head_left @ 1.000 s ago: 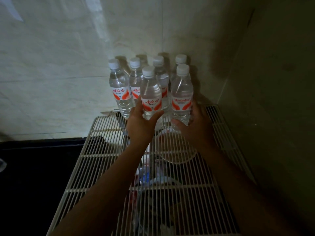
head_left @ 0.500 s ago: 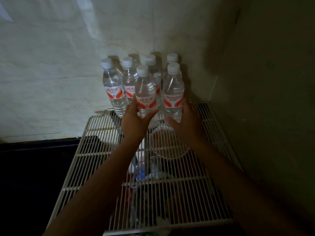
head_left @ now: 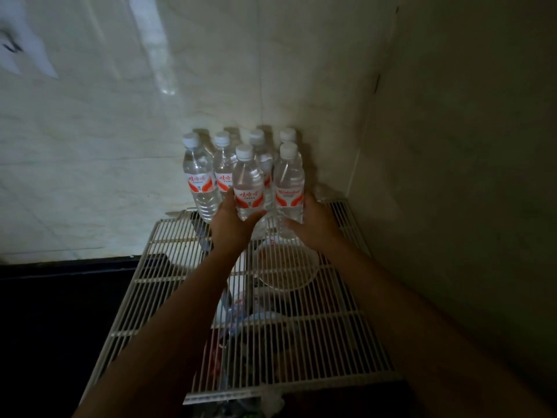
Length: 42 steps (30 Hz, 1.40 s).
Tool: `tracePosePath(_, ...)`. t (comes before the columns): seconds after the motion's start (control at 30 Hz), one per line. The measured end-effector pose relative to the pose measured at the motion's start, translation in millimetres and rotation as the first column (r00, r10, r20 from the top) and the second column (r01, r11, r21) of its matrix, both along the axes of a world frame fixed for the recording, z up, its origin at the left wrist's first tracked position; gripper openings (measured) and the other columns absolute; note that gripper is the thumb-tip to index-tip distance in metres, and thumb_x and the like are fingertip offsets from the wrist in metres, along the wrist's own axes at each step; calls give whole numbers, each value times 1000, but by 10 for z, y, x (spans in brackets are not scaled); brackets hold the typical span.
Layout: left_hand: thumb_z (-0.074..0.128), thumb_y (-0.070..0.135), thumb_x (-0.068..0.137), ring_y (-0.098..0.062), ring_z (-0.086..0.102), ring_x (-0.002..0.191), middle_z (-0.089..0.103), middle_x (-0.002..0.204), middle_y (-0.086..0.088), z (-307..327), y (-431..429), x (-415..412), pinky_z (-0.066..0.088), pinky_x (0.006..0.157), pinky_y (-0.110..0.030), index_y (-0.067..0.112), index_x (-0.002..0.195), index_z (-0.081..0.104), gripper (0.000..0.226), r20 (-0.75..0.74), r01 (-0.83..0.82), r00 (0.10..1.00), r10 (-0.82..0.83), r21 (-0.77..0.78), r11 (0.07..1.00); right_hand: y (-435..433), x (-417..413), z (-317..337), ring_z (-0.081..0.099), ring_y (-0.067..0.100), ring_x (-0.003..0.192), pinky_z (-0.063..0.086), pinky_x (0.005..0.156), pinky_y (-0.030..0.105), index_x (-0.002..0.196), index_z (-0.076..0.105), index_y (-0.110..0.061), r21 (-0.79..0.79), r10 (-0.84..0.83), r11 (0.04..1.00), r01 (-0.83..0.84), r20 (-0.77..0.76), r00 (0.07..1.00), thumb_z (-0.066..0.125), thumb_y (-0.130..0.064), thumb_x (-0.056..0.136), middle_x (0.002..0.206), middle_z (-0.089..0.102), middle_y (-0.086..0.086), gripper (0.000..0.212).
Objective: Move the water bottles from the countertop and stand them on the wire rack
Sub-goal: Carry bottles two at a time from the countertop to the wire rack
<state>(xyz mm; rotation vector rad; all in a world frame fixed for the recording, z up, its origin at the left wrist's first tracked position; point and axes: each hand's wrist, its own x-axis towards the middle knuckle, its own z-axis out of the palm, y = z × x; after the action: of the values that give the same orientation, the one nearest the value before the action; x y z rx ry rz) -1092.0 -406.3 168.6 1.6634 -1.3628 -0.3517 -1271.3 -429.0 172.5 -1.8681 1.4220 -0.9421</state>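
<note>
Several clear water bottles with white caps and red-and-white labels stand upright in a cluster at the far end of the white wire rack [head_left: 168, 267], in the corner of the walls. My left hand [head_left: 233, 229] is wrapped around the lower part of the front left bottle [head_left: 247, 185]. My right hand [head_left: 313, 224] grips the base of the front right bottle [head_left: 288, 185]. Both held bottles are upright, close behind the others such as the far left bottle [head_left: 199, 182]. Whether their bases touch the rack is hidden by my fingers.
A pale tiled wall [head_left: 120, 131] rises behind the bottles and a darker wall [head_left: 452, 176] closes the right side. A dark countertop [head_left: 60, 312] lies left of the rack. Under the wires sit a round white bowl [head_left: 286, 267] and mixed clutter.
The view has shifted slightly; both hands stay closed on the two front bottles, which have kept their place against the back row.
</note>
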Motion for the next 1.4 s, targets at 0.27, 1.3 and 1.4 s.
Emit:
tracePosePath(0.27,76,11,84,-19,54,126,56,140,-7,-64,33,97,48,102,-42,24,155,23,89,-89,174,981,-170,48,983,-5,102,-368,51,24,137,48,108,50,159,26,-21,-32,-58,998,61,97,994,87,-24,78,152,50,6,102)
tracePosePath(1.3,66,15,93,-7,55,110,56,141,-12,-128,53,1,48,88,-25,21,158,14,84,-91,248,966,-244,38,968,-18,-7,-382,43,25,144,38,116,38,161,22,-17,40,31,999,-33,32,999,71,-17,95,158,42,8,81)
tracePosePath(1.4,66,15,93,-11,56,115,56,141,-12,-122,59,-23,51,92,-31,20,158,14,83,-74,230,971,-227,34,973,55,-21,-394,45,26,142,36,107,27,158,26,-17,20,40,999,-41,3,999,68,-16,97,157,44,8,74)
